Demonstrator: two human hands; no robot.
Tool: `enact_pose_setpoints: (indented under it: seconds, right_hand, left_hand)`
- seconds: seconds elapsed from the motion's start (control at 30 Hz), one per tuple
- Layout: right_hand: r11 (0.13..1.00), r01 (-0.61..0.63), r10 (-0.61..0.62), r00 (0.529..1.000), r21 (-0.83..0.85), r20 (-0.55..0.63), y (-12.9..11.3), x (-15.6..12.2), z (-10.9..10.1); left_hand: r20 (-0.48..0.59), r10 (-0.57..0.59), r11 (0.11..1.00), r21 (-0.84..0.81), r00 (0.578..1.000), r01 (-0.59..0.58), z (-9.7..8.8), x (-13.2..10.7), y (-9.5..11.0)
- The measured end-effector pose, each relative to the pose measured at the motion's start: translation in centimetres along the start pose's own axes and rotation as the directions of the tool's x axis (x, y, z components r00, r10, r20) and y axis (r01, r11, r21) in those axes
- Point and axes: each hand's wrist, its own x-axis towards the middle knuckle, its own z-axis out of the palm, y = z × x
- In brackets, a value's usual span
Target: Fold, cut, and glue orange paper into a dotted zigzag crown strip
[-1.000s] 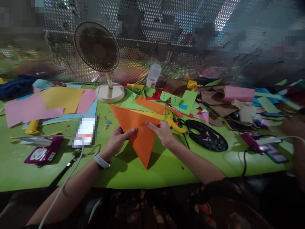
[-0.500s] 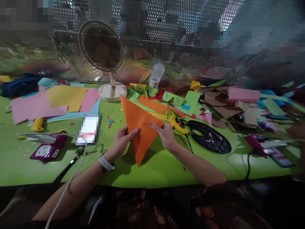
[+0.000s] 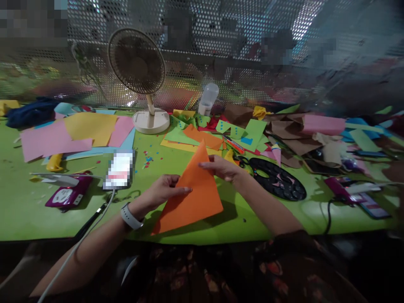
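Note:
A sheet of orange paper [image 3: 195, 193], triangular in outline, is held above the green tabletop with one point upward and a wide edge toward me. My left hand [image 3: 166, 189] pinches its left edge, thumb on the front face and fingers behind. Near the upper right edge my right hand [image 3: 222, 167] grips the same paper, its thumb or a finger lying across the front. Just beyond the right hand lie a yellow-handled tool [image 3: 232, 156] and a black palette-shaped tray [image 3: 279, 179] with pink scraps in it.
A white fan [image 3: 151, 121] stands at the back beside a clear bottle [image 3: 208, 99]. Coloured paper sheets [image 3: 57, 141] and brown paper [image 3: 293, 130] cover the back. A phone [image 3: 119, 169] on a cable and a purple power strip [image 3: 69, 191] lie left; another purple strip [image 3: 339, 191] lies right.
The orange paper has been turned: its narrow point pointed down toward me before, and now a wide edge faces me. Left hand moved slightly lower; right hand shifted slightly right.

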Motion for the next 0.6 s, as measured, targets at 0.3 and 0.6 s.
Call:
enact_pose_setpoints:
  seconds: [0.3, 0.6]
  right_hand:
    - [0.978, 0.107, -0.085, 0.989, 0.180, -0.124, 1.3, 1.1, 0.6]
    - [0.970, 0.218, -0.181, 0.944, 0.109, -0.277, 1.5, 1.6, -2.0]
  left_hand:
    - [0.082, -0.103, 0.987, 0.135, 0.991, 0.092, -0.8, -0.1, -1.5]
    - [0.106, -0.157, 0.966, 0.225, 0.982, 0.130, -1.5, -1.4, 0.8]
